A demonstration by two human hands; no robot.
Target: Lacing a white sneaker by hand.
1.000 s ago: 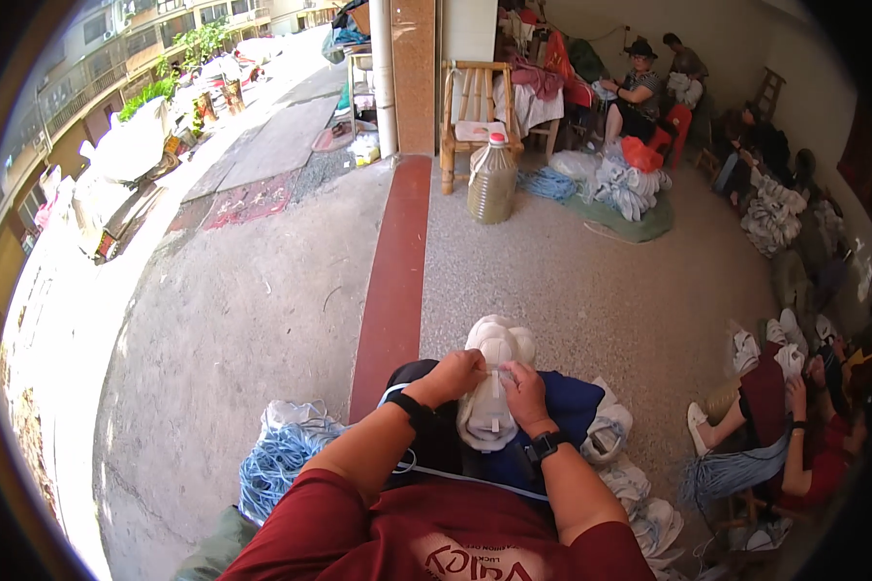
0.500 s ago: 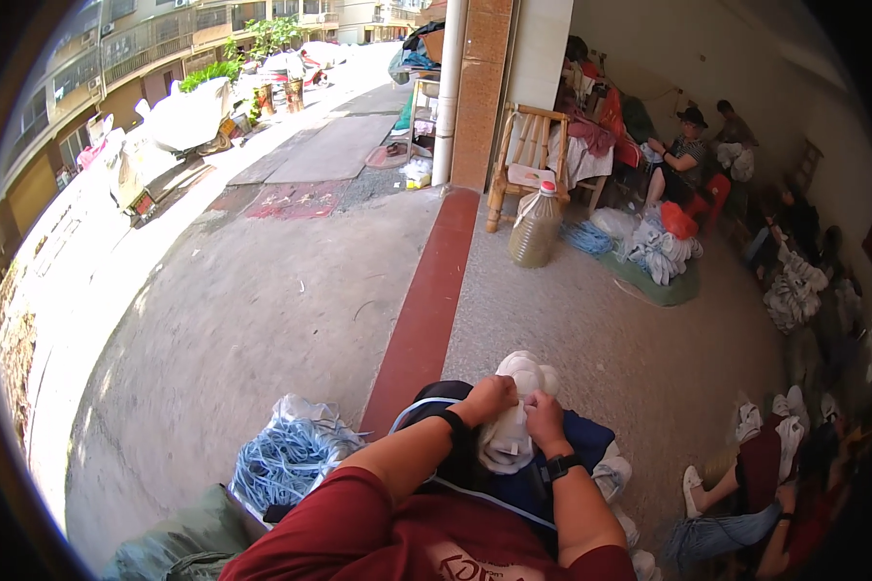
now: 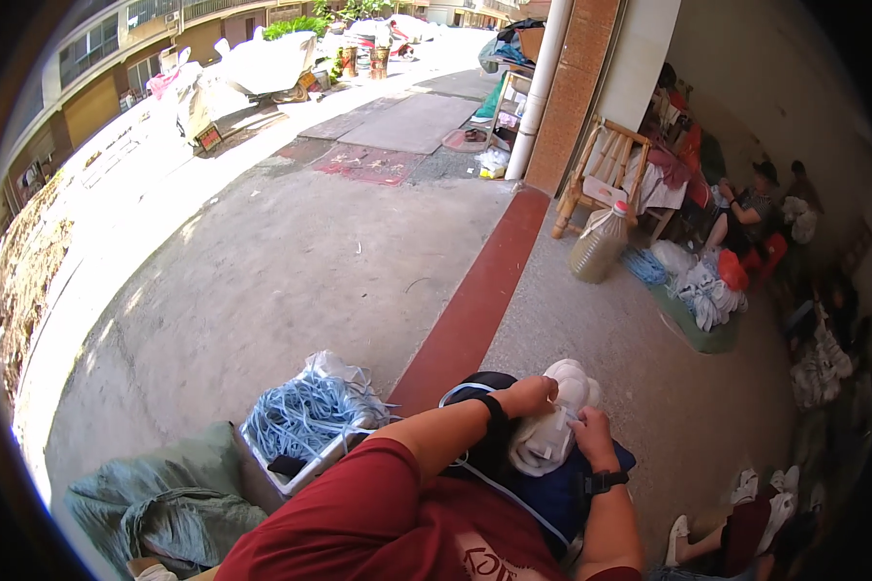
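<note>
One white, shoe-shaped fabric piece [image 3: 541,447] lay on the dark-blue lap cloth [image 3: 564,492], left hand [image 3: 530,397] and right hand [image 3: 595,433] each pinched on it, fingertips slightly farther apart than a second earlier, handling seemingly unfinished.

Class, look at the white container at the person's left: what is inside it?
Inside the white container is a tangled heap of light-blue cords, with a small dark item at its near corner. The heap covers the bottom, so whatever lies beneath cannot be seen.
</note>
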